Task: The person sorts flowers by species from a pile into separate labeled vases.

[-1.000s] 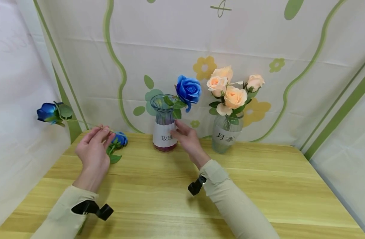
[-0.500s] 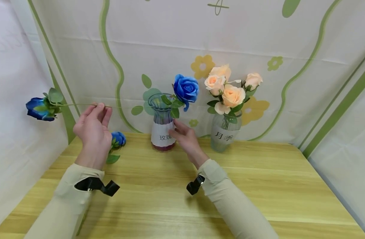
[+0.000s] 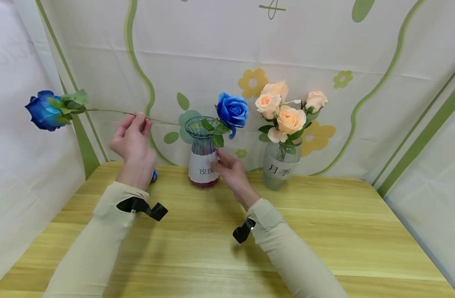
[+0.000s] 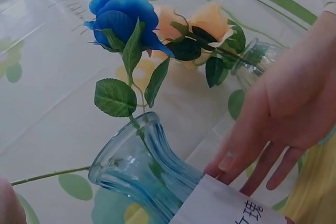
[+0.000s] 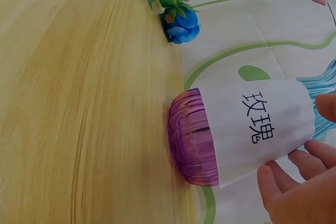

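My left hand pinches the thin stem of a blue rose, held nearly level with its bloom out to the left. In the left wrist view that stem reaches the rim of a blue-and-purple glass vase; whether its tip is inside I cannot tell. Another blue rose stands in this vase, leaning right. My right hand holds the vase's right side, thumb and fingers around the white paper label. A third blue rose lies on the table, mostly hidden behind my left wrist in the head view.
To the right stands a clear glass vase with several peach roses and a paper label. Behind the wooden table hangs a white patterned cloth, and more cloth closes off both sides.
My left hand has risen and moved right, bringing the rose's stem end to the vase's mouth. The bloom has lifted. My right hand stays on the vase.
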{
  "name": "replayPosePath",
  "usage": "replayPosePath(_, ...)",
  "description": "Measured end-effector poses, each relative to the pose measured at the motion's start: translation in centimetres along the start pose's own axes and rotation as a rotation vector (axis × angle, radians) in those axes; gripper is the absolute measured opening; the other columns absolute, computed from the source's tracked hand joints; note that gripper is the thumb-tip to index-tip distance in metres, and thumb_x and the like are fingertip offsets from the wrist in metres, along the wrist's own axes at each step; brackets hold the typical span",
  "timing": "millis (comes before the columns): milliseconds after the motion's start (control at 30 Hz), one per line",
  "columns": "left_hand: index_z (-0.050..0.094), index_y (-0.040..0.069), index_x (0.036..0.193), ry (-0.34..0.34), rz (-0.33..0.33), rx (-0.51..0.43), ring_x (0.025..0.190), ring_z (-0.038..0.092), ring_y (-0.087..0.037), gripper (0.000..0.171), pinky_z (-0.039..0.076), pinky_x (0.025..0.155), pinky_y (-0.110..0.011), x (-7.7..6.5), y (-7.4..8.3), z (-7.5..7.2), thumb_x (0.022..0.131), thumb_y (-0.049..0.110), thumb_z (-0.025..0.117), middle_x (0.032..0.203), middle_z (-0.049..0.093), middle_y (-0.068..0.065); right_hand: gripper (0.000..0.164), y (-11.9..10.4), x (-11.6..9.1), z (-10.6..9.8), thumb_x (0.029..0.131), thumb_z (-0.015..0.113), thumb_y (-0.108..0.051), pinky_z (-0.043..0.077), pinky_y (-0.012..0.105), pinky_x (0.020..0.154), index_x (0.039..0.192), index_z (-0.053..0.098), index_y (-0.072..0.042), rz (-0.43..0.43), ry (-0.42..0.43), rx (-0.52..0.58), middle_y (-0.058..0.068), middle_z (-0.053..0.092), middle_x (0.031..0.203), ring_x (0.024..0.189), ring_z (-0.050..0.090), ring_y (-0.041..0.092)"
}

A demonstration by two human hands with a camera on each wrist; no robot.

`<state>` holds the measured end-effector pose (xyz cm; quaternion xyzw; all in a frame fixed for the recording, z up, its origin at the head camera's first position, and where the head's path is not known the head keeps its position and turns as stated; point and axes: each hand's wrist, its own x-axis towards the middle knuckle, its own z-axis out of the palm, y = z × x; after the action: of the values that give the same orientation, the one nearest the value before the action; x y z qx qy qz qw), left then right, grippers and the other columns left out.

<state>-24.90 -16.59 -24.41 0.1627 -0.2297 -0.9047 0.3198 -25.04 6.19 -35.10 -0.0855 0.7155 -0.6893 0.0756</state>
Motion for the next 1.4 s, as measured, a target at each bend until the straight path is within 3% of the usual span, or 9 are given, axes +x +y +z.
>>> replayPosePath(300,0.076,-0.003,0.092,-0.004,0.028,0.078,0.075,0.074,-0.018,0.019,0.066,0.074,-0.026,-0.3,-2.5,1.3,0.078,-0.013,0.086,0.102,0.073,-0.009,0.065,-0.1,-0.1,0.0,0.105,0.068,-0.023,0.034,0.049,0.129,0.164,0.041,-0.020,0.007,0.004,-0.017,-0.001,0.039,0.172,0.160,0.036,0.028)
replayPosePath(400,0.078,-0.003,0.096,-0.010,0.039,0.147,0.077,0.076,-0.017,0.019,0.066,0.078,-0.026,-0.4,-3.7,1.4,0.081,-0.009,0.086,0.100,0.074,-0.009,0.064,0.0,-0.1,-0.1,0.105,0.068,-0.023,0.035,0.049,0.129,0.164,0.042,-0.021,0.009,0.005,-0.017,-0.002,0.040,0.171,0.160,0.037,0.027)
replayPosePath(533,0.079,0.001,0.090,-0.036,0.056,0.217,0.072,0.075,-0.016,0.012,0.065,0.081,-0.027,-0.7,-5.1,1.5,0.083,-0.005,0.086,0.090,0.075,-0.006,0.064,0.1,-0.1,-0.2,0.105,0.068,-0.023,0.035,0.049,0.129,0.164,0.042,-0.021,0.008,0.007,-0.009,-0.002,0.041,0.171,0.160,0.037,0.027)
replayPosePath(733,0.081,0.006,0.086,-0.071,0.062,0.331,0.074,0.070,-0.012,0.008,0.061,0.095,-0.036,-1.0,-6.8,1.3,0.084,0.001,0.087,0.088,0.075,0.000,0.065,0.1,-0.2,-0.2,0.104,0.069,-0.024,0.035,0.050,0.129,0.163,0.043,-0.022,0.019,0.010,-0.001,-0.002,0.040,0.171,0.160,0.036,0.029)
replayPosePath(900,0.086,0.007,0.095,-0.093,0.025,0.453,0.079,0.066,-0.010,0.010,0.057,0.093,-0.033,-1.3,-7.3,1.2,0.085,0.006,0.088,0.086,0.076,0.006,0.065,0.1,-0.3,-0.2,0.104,0.069,-0.025,0.034,0.051,0.130,0.163,0.043,-0.023,0.018,0.007,0.004,-0.003,0.040,0.171,0.160,0.036,0.030)
replayPosePath(1067,0.085,0.010,0.106,-0.102,-0.030,0.566,0.088,0.062,-0.008,0.020,0.053,0.088,-0.026,-1.6,-7.2,1.1,0.086,0.014,0.089,0.104,0.081,0.004,0.065,0.1,-0.2,-0.2,0.104,0.069,-0.025,0.033,0.050,0.130,0.163,0.043,-0.023,0.017,0.005,0.002,-0.003,0.040,0.171,0.160,0.036,0.029)
replayPosePath(1167,0.084,0.009,0.111,-0.104,-0.035,0.571,0.085,0.062,-0.008,0.026,0.051,0.081,-0.023,-1.7,-7.1,1.0,0.087,0.016,0.090,0.112,0.081,0.002,0.065,0.1,-0.2,-0.2,0.104,0.069,-0.025,0.034,0.049,0.130,0.164,0.042,-0.022,0.015,0.003,-0.002,-0.004,0.040,0.171,0.160,0.036,0.028)
replayPosePath(1267,0.083,0.007,0.116,-0.106,-0.031,0.556,0.082,0.063,-0.010,0.030,0.051,0.077,-0.021,-1.7,-6.9,1.0,0.088,0.016,0.089,0.109,0.081,0.003,0.065,0.1,-0.2,-0.1,0.105,0.069,-0.025,0.034,0.049,0.130,0.164,0.042,-0.022,0.016,0.004,-0.001,-0.004,0.040,0.171,0.160,0.036,0.028)
replayPosePath(1400,0.082,0.007,0.117,-0.114,-0.026,0.538,0.082,0.065,-0.010,0.031,0.053,0.082,-0.025,-1.8,-6.8,1.1,0.089,0.016,0.088,0.101,0.080,0.005,0.065,0.1,-0.2,-0.2,0.104,0.069,-0.024,0.034,0.049,0.130,0.163,0.042,-0.021,0.016,0.008,0.001,-0.003,0.040,0.171,0.160,0.036,0.029)
